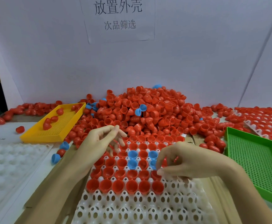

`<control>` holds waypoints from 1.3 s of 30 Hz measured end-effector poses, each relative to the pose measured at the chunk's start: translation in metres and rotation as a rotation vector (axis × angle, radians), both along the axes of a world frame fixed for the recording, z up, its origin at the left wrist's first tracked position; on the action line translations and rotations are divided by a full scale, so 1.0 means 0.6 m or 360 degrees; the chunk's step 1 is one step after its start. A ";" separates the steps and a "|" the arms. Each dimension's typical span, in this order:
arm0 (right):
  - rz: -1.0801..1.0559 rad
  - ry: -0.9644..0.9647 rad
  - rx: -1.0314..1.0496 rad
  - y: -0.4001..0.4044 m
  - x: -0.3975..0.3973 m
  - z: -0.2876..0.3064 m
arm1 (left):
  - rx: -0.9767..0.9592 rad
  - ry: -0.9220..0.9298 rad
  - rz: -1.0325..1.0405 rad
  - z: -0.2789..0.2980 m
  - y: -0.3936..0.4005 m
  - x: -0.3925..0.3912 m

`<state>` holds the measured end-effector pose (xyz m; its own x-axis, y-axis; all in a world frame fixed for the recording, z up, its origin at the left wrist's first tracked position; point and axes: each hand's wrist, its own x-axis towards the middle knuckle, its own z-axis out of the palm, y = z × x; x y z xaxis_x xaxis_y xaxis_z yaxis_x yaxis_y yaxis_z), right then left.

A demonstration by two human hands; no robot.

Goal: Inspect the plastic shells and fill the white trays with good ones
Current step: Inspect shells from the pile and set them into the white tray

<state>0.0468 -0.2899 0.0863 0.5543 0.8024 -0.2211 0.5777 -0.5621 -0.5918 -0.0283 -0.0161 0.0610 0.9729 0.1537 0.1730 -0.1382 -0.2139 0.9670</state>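
- The white tray [132, 206] lies in the middle of the worktop [7, 199], just in front of the person. Its far rows hold red and some blue shells, open side up; the near rows are not filled.
- I judge the tray a bit more than half done.
- The right hand [179, 162] is over the right side of the tray, fingers curled down at a red shell [155, 174] at the end of a row. It seems to set it in, but the grip is partly hidden.
- The left hand [103, 141] hovers over the far left part of the tray, fingers loosely spread, holding nothing.
- Behind the tray is the big pile of shells [148, 110]; left of it a yellow tray [39, 135] with a few red ones; right a green tray [229, 138].
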 end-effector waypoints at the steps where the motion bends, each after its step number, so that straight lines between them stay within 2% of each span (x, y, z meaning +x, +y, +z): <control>1: -0.0072 0.0003 0.0123 -0.007 0.009 0.003 | 0.0002 -0.0005 0.0008 0.000 0.002 0.000; 4: -0.0510 -0.0215 0.0526 -0.027 0.051 -0.011 | -0.0017 -0.0016 0.0041 -0.002 0.008 0.000; 7: -0.1011 -0.0702 0.0688 -0.036 0.095 -0.046 | -0.0031 -0.0016 0.0077 -0.003 0.011 0.001; 9: -0.1176 -0.0900 0.0544 -0.040 0.119 -0.073 | -0.0047 -0.0010 0.0080 -0.003 0.011 0.002; 12: -0.1339 -0.0884 0.0000 -0.040 0.147 -0.097 | -0.0061 0.0007 0.0079 -0.003 0.011 0.001; 15: -0.1420 -0.0769 -0.0184 -0.033 0.164 -0.113 | -0.0070 0.0011 0.0076 -0.003 0.010 0.000; 17: -0.1473 -0.0841 -0.0241 -0.029 0.171 -0.121 | -0.0067 0.0007 0.0076 -0.002 0.010 0.000; 20: -0.1531 -0.1006 -0.0160 -0.028 0.180 -0.125 | -0.0060 0.0011 0.0074 -0.001 0.010 0.000; 30: -0.1427 -0.0968 0.0847 -0.023 0.158 -0.102 | -0.0002 0.0000 0.0027 -0.001 0.005 0.001; 35: -0.1457 -0.1029 0.0776 -0.013 0.144 -0.100 | 0.0026 0.0017 -0.0012 -0.004 0.004 0.003; 39: -0.1542 -0.1217 0.0653 -0.021 0.146 -0.098 | 0.0093 -0.0005 -0.0002 -0.007 0.004 0.005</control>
<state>0.1347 -0.3027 0.0272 0.8188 -0.0598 0.5710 0.3061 -0.7959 -0.5223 -0.0251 -0.0134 0.0566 0.9725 0.1419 0.1848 -0.1416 -0.2699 0.9524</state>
